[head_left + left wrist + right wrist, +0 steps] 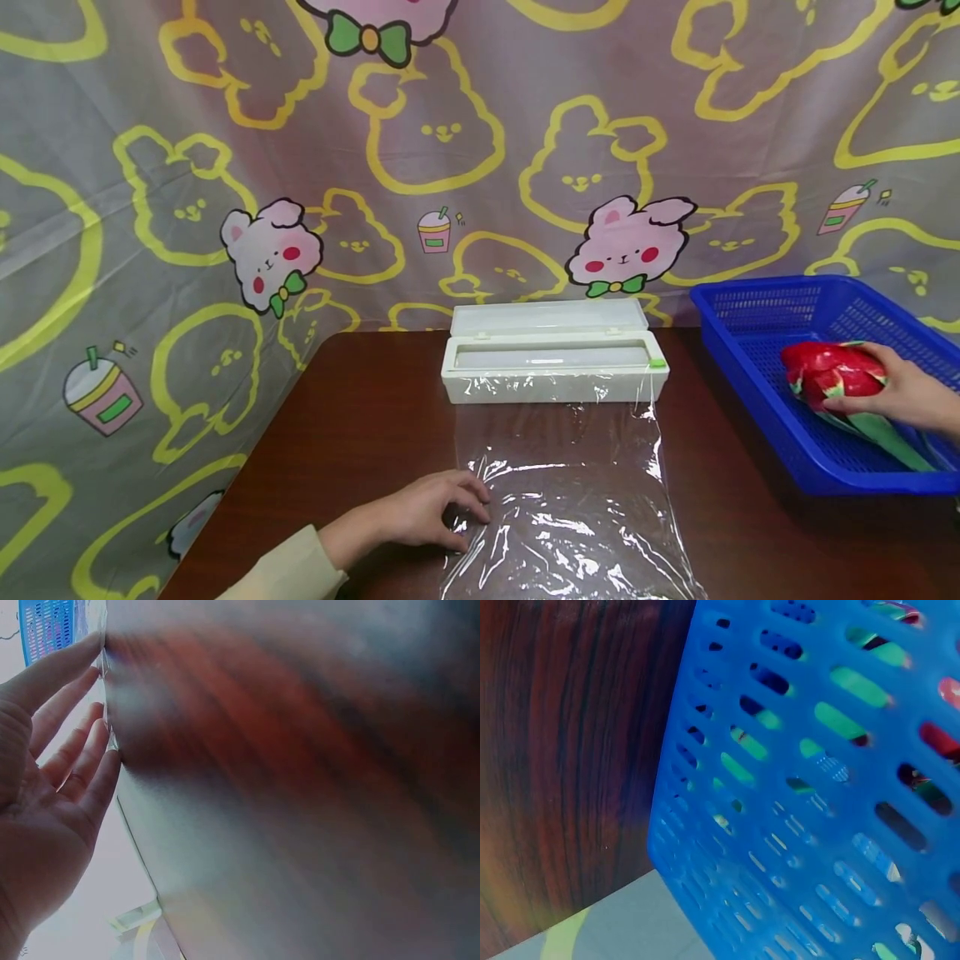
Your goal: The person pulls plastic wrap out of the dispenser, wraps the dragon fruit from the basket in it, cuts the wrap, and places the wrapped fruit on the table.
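Note:
A sheet of clear cling film (570,508) runs from a white cling film dispenser (555,379) toward the near side of the brown table. My left hand (438,510) is at the sheet's left edge, its fingers spread and loosely bent, fingertips down at the film. In the left wrist view the same hand (60,780) has its fingertips at the table surface. At the right, my right hand (903,392) grips a red dragon fruit (832,371) with green-tipped scales, over the blue basket (757,417). The right wrist view shows mostly the basket's slotted wall (795,810), which hides that hand.
Long green leaf-like pieces (892,442) lie in the basket beneath the fruit. The dispenser's lid (551,317) stands raised at the back. A patterned curtain (465,167) hangs behind and left of the table (360,417).

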The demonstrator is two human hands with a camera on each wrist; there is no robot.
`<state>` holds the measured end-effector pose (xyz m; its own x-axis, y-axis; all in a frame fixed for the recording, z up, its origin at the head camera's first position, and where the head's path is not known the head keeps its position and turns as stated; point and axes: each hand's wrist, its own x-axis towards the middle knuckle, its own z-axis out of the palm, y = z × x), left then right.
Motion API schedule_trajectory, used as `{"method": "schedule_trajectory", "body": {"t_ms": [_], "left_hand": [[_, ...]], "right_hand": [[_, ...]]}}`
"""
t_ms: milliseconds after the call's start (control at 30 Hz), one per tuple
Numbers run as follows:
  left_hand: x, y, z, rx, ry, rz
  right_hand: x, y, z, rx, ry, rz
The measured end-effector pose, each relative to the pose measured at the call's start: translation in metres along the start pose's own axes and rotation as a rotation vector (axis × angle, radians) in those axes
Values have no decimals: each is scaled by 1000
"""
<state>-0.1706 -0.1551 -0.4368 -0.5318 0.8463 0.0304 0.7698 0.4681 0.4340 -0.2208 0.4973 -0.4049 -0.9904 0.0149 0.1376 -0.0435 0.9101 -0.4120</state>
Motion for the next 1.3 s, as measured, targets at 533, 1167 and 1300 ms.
{"method": "schedule_trajectory", "body": {"t_ms": [533,1167,1300], "left_hand": [[1,-1,2,-11,-8,-11],[-1,-2,1,-11,-11,-23],[-1,-1,0,-12,-15,-28]], "right_hand": [[-3,-11,-7,22,184,16],[3,-35,-28,202,423,-22],[1,-41,-26,199,456,-33]]}}
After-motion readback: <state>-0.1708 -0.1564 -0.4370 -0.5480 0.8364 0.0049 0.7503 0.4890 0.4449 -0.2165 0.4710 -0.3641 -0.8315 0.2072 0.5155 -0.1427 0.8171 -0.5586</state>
